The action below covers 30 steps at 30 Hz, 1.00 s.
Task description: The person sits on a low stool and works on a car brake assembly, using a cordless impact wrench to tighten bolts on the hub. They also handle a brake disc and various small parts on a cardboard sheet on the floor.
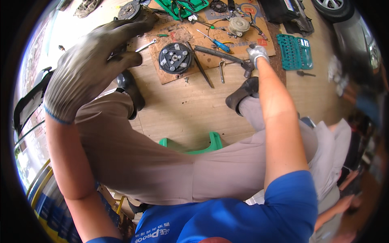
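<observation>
- Head view looks down on a wooden floor (190,109) where a seated person in grey trousers and a blue shirt works, a green stool (210,141) under the legs.
- Cardboard sheet (210,48) lies on the floor ahead of the shoes and carries most of the parts; its near edge ends just short of the right shoe.
- Left hand (87,65), gloved, is raised near the camera with its grip wide and nothing in it, fingers spread toward the sheet's left corner.
- Round black clutch disc (175,58) sits flat on the cardboard, between the two hands and apart from both.
- Right hand (257,54), gloved, reaches to the sheet's right edge with its grip closed around the head end of a long dark hammer-like tool (225,55), whose handle points left toward the disc.
- Green socket tray (295,52) lies just right of that hand, so lifting the tool straight up before swinging seems wise.
- Blue-handled screwdriver (216,41) and a small wrench (221,72) flank the handle closely; open floor lies nearer the shoes.
</observation>
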Tool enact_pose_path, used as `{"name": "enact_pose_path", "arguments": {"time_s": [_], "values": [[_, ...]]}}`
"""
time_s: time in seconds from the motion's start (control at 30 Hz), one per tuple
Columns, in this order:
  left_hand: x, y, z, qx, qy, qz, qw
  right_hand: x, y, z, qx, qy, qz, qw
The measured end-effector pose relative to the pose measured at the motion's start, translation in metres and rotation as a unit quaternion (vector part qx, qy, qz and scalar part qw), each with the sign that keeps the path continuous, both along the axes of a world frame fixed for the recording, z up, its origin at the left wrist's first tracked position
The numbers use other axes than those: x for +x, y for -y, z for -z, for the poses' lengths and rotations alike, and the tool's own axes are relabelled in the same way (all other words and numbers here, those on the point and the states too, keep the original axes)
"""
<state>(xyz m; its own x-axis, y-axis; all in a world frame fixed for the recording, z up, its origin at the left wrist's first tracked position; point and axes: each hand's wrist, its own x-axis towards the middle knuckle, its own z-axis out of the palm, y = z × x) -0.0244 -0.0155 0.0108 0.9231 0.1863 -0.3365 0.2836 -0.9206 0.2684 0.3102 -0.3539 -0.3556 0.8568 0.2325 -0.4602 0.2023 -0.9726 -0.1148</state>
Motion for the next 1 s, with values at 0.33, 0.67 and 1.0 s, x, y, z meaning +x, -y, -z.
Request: {"name": "enact_pose_path", "arguments": {"time_s": [0.33, 0.67, 1.0], "values": [[0.028, -0.022, 0.018, -0.054, 0.003, 0.000, 0.999, 0.025, -0.053, 0.091, -0.039, 0.033, 0.063, 0.997], [0.051, -0.031, 0.029, -0.046, -0.024, 0.002, 0.999, 0.059, -0.073, 0.214, -0.097, 0.108, 0.191, 0.971], [0.045, -0.035, 0.040, -0.110, -0.006, -0.047, 0.993, 0.013, -0.081, 0.116, -0.097, 0.138, 0.153, 0.974]]}}
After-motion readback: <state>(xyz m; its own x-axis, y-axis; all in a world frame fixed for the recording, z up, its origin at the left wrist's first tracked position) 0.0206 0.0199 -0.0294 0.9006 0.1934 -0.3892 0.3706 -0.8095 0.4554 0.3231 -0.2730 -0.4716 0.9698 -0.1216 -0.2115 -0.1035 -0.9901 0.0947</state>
